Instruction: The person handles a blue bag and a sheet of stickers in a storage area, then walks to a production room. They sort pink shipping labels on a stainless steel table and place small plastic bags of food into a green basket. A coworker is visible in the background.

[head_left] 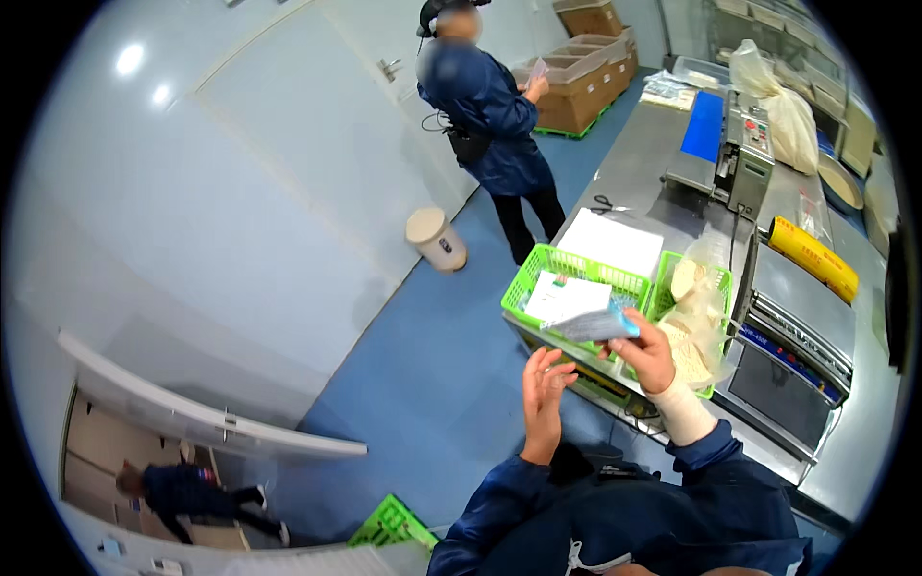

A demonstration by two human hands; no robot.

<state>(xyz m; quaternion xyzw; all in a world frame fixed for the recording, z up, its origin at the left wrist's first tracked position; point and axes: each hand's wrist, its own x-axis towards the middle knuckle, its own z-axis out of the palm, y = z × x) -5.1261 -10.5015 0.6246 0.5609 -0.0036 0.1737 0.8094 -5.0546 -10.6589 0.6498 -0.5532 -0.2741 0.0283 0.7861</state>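
Note:
My right hand (647, 354) grips a flat blue and silver-grey pouch (583, 326) by its right end, between thumb and fingers. Just left of the pouch my left hand (544, 401) is raised with its fingers apart, holding nothing. Beneath the pouch is a green plastic basket (544, 255) with a white card or sheet (565, 295) and some blue packets in it. Beside that basket, partly behind my right hand, a second green basket (721, 280) holds clear bags of pale, cream-coloured contents (685, 350).
A steel table (629, 158) bears white paper (609, 237), scissors (603, 204), a blue-belted machine (704, 130) and a sealer with a yellow roll (812, 259). A co-worker (495, 115) stands beyond, near a bin (437, 238). Another person (192, 492) is by the open door.

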